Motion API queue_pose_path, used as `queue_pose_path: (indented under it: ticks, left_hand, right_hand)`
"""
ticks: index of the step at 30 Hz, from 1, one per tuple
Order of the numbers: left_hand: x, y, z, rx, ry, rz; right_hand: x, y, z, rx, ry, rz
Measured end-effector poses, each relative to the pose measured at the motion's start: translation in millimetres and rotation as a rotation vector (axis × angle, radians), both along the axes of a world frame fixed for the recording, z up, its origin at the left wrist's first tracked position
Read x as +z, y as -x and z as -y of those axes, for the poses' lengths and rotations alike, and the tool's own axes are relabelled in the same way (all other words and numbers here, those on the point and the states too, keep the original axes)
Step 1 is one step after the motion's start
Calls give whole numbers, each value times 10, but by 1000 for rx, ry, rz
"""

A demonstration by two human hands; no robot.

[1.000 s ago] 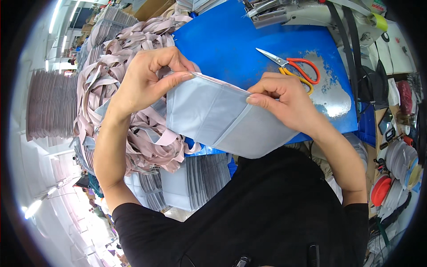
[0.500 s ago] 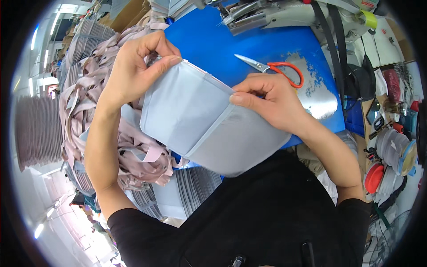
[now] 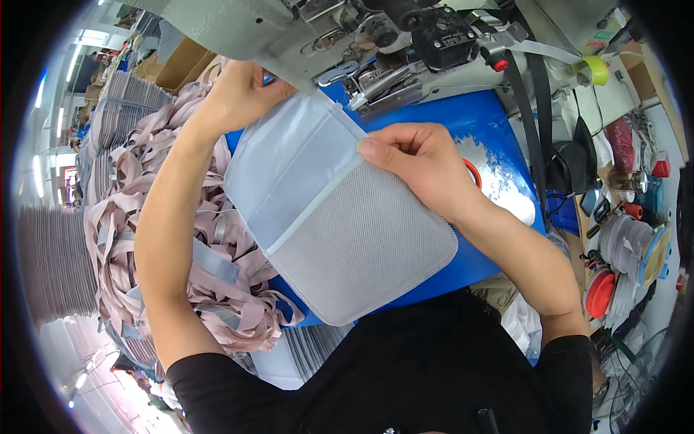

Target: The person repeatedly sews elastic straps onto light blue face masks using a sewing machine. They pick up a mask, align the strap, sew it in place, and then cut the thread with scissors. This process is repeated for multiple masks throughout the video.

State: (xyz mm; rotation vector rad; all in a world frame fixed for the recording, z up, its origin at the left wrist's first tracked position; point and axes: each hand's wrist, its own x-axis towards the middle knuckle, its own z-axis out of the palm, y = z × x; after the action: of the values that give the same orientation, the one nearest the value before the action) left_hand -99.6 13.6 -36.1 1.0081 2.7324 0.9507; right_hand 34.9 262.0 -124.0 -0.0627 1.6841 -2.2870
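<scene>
A flat fabric panel (image 3: 354, 239) with rounded corners slants across the middle. Its upper part is smooth pale blue-grey cloth, its lower part grey mesh, with a pale binding strip between them. My left hand (image 3: 249, 98) pinches the panel's far left corner, and its fingertips are partly behind the sewing machine's head. At the right edge, near the end of the binding strip, my right hand (image 3: 423, 163) grips the panel between thumb and bent fingers. The far edge of the cloth lies close to the sewing machine (image 3: 376, 79). Behind my right hand only a red handle loop of the scissors (image 3: 473, 173) shows.
A blue worktop (image 3: 463, 119) with a worn silvery patch lies beneath. Pink-grey fabric strips (image 3: 210, 289) are heaped at the left, beside stacked grey panels (image 3: 58, 260). Black straps (image 3: 535, 123) hang from the machine; spools (image 3: 622, 239) stand at right.
The panel and both hands have come up close to the sewing machine, which fills more of the top of the view. The panel's mesh side faces me more fully. The scissors have become mostly hidden.
</scene>
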Motion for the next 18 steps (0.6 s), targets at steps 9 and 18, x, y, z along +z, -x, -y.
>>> queue_pose_path:
  ticks: [9, 18]
  left_hand:
    - [-227, 365, 228, -63, 261, -278]
    - [-299, 441, 52, -172, 414, -517]
  right_hand:
    - [60, 83, 5, -43, 28, 74]
    - [-21, 228, -7, -217, 61, 53]
